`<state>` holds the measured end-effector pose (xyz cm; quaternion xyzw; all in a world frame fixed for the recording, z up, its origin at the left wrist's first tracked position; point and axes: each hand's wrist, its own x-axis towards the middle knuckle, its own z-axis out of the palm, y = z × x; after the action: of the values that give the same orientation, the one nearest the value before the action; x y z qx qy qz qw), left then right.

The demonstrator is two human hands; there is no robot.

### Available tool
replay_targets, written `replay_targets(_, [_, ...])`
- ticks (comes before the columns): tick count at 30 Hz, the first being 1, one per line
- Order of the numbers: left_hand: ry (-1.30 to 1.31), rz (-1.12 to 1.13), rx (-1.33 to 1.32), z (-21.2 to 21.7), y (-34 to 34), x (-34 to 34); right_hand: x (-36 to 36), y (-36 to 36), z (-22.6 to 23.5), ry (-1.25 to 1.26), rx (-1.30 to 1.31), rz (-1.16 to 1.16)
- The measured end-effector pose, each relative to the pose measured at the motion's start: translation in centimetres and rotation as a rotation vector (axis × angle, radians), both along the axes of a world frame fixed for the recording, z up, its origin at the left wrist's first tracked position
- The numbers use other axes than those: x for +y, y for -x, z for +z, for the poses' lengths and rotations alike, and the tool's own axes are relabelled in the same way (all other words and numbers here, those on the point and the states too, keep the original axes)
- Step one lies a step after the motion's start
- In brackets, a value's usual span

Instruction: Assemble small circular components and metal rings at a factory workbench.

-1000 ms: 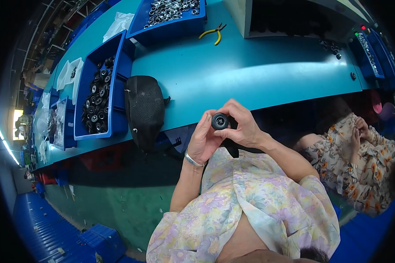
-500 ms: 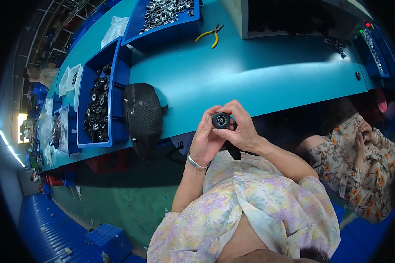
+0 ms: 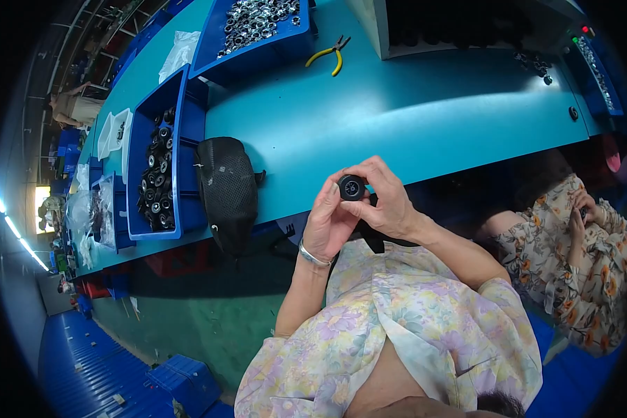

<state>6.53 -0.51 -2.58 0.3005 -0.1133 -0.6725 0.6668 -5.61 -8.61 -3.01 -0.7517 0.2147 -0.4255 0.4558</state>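
The wheel (image 3: 352,187) is small, round and black, with a broad, smooth dark tyre around a recessed hub; fine grey spokes run out from the hub's centre to a thin paler ring. Its face is turned up toward the camera, so the whole spoked side shows, while its underside is hidden. It is held in front of the person's chest, seen against the near edge of the teal table (image 3: 369,125). Both hands are together on it, clamped lightly at the fingertips. The left hand (image 3: 325,224) comes up from below with the palm partly open toward the right, its thumb laid along the wheel's left side; where its other fingertips end, I cannot tell. The right hand (image 3: 389,205) reaches in from the right, index finger arched over the far side and thumb beneath the near side, the two curving around the wheel. The left forearm stands nearly upright, with a silver bracelet (image 3: 313,258) at the wrist; the right slants inward from a bent elbow. Left of the hands sits a black bag (image 3: 228,188), beside a blue bin (image 3: 177,146) of similar black wheels (image 3: 159,167).
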Motion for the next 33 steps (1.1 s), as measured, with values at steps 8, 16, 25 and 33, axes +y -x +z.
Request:
replay_targets(8, [-0.066, 0.036, 0.017, -0.3, 0.1, -0.5, -0.6, 0.9, 0.6, 0.177, 0.174, -0.032])
replay_targets(16, [0.083, 0.296, -0.868, 1.1, 1.7, -0.3, -0.5, 1.8, 0.2, -0.863, -0.404, 0.323])
replay_targets(25, [0.25, 0.326, -1.57, 3.1, 2.4, -0.8, 0.1, 3.4, -0.1, -1.233, -0.621, 0.741])
replay_targets(33, [0.349, 0.377, -1.767, 3.0, 2.8, -0.4, 0.2, 4.1, 1.1, -1.025, -0.298, 0.412])
